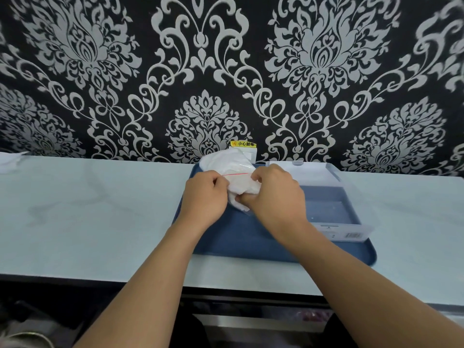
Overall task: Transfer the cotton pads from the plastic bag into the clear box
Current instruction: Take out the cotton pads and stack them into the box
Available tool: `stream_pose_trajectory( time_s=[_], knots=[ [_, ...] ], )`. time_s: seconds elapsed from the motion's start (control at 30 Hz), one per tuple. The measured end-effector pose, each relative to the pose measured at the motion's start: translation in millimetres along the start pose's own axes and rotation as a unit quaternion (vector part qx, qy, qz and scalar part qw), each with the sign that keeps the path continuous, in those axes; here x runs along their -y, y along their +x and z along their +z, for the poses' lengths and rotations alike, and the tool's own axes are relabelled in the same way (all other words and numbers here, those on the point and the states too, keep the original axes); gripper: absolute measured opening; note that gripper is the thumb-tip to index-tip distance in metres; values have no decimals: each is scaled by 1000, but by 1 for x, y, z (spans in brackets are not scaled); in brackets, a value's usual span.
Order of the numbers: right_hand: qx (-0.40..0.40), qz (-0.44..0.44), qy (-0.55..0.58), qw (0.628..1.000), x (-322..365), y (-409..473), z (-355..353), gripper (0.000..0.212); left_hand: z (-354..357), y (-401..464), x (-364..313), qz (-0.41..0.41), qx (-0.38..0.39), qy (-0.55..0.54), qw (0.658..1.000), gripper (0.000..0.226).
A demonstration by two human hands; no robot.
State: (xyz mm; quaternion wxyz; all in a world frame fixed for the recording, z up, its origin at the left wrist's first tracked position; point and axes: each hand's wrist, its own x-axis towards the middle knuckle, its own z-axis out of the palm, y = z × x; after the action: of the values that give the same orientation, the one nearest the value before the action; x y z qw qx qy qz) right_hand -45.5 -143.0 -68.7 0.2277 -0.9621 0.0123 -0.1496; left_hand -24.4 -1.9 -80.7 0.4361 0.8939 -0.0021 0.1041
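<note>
Currently both hands, left hand (pixel 204 197) and right hand (pixel 272 197), pinch the plastic bag (pixel 238 177) at its red seal; a sharp tug risks cotton pads spilling onto the tray (pixel 251 242) instead of into the clear box (pixel 334 204).

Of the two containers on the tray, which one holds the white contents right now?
The plastic bag gripped by both hands; the clear box right of it holds nothing visible.

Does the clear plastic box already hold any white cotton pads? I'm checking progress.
No: the clear plastic box shows only its bare bottom, while both hands grip the plastic bag of white cotton pads.
</note>
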Motion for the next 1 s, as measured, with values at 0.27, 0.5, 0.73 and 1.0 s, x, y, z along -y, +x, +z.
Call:
stream_pose_trajectory(
  time_s=[0.27,0.5,0.73,1.0],
  knots=[
    [37,-54,-7,998,-1,5,3,50,6,-8,-9,29,-35,18,999,27],
    [23,-55,36,998,-1,5,6,51,2,-4,-8,-13,-76,18,997,28],
    [57,-93,79,991,-2,7,15,34,-7,-3,-4,-83,-80,-25,993,29],
    [39,-127,-5,991,-1,4,28,23,-12,3,7,-248,-9,-259,933,17]
  ],
)
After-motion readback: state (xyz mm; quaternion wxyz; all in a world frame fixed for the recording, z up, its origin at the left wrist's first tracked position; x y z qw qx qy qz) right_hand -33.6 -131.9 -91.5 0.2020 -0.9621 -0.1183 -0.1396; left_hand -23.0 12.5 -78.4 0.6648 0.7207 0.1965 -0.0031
